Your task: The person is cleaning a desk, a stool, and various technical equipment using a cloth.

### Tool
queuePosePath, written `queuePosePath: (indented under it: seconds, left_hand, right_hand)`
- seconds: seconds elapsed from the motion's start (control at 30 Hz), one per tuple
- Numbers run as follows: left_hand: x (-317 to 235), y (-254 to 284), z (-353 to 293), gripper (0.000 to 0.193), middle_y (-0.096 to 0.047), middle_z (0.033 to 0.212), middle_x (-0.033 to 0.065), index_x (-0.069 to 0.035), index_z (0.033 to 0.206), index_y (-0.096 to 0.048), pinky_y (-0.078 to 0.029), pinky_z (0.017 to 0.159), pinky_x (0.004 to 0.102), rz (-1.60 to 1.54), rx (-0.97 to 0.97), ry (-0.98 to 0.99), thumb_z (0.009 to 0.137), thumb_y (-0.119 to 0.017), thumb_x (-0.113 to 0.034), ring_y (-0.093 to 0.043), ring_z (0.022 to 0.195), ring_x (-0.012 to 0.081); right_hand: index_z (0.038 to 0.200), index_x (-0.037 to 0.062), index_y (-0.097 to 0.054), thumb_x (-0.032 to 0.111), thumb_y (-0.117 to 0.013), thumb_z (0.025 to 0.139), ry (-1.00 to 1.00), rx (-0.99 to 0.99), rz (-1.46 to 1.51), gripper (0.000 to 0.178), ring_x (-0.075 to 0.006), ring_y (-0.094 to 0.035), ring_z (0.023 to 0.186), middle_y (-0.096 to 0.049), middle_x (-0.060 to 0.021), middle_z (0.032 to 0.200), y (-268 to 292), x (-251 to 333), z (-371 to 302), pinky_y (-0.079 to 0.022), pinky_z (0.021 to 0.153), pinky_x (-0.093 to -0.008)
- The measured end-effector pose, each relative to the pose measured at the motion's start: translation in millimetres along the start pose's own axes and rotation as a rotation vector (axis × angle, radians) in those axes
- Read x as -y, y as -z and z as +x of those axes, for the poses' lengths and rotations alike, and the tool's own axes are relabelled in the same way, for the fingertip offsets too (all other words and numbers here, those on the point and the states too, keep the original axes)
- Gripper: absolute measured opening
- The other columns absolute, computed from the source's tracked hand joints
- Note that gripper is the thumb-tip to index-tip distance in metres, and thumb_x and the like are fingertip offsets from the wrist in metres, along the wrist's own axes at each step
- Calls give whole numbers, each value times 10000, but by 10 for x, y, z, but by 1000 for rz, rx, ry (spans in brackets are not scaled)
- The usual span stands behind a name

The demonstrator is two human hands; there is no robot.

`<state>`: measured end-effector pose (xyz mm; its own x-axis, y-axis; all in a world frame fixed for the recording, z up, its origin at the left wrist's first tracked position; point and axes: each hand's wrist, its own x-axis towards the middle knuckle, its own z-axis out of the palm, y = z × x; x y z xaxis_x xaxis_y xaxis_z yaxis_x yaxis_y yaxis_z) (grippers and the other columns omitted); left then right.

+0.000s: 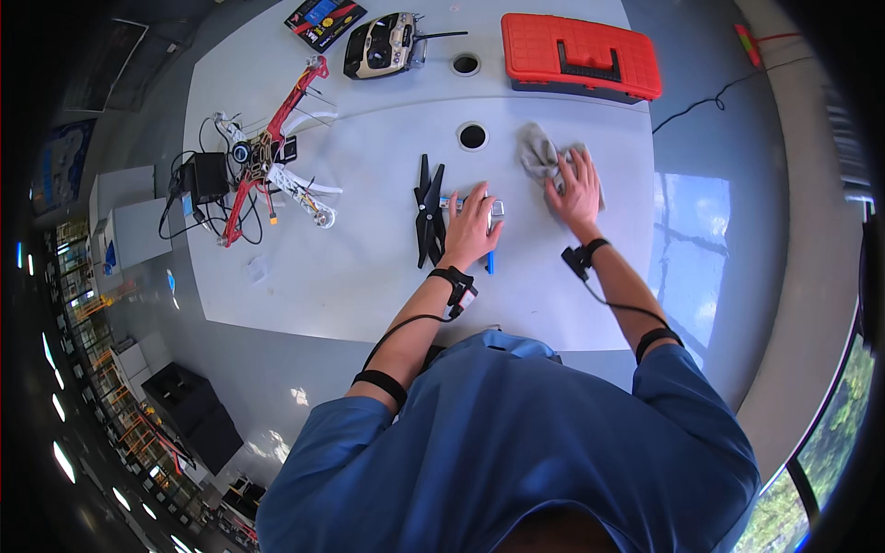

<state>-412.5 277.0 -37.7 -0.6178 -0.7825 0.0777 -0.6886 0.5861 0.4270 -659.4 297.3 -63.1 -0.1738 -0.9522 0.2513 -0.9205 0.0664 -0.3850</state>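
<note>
My left hand (pixel 470 229) lies over a small group of things, fingers apart. Under and beside its fingertips show a small clear-and-silver piece (pixel 499 208) and a light blue-and-white strip (pixel 452 202), whose kinds I cannot make out. A blue rod-like handle (pixel 490 263) sticks out by the thumb side. Just left of this hand lie black propellers (pixel 427 212), crossed over each other. My right hand (pixel 579 195) rests with spread fingers on a crumpled grey cloth (pixel 535 150); part of the cloth is hidden beneath the palm.
A red-and-white drone frame (pixel 263 166) with loose wires and a black box (pixel 205 177) occupies the table's left. Toward the back are a radio controller (pixel 380 46), a dark printed box (pixel 324 20) and a red toolbox (pixel 581 53). Two round holes (pixel 472 136) pierce the white table (pixel 369 276).
</note>
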Motion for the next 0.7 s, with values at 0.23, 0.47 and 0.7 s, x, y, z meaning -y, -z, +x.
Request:
queuePosePath:
  seconds: [0.23,0.47,0.7]
  left_hand:
    - [-18,57,-13,466,-395,1410,141,-68,1157,-517,-185,1099,563,-3,34,8,749,-661,-242,-358,1341,253]
    - [14,28,-5,427,-400,1414,157,-69,1137,-561,-191,1097,565,11,16,-19,740,-635,-208,-354,1346,268]
    - [14,-37,-34,463,-406,1426,172,-54,1185,-571,-224,1084,570,63,-46,-41,752,-633,-207,-399,1311,299]
  right_hand:
    - [1271,164,-566,354,-673,772,-20,198,86,545,-382,-318,1363,-420,-152,1418,412,352,-1639,-261,1121,-499]
    - [1275,209,-568,371,-702,728,69,417,128,586,-353,-295,1384,-406,-124,1437,790,218,-2261,-256,1119,-519]
    - [1293,168,-560,359,-681,746,122,212,128,592,-374,-319,1363,-415,-142,1424,467,-204,-1135,-270,1110,-520]
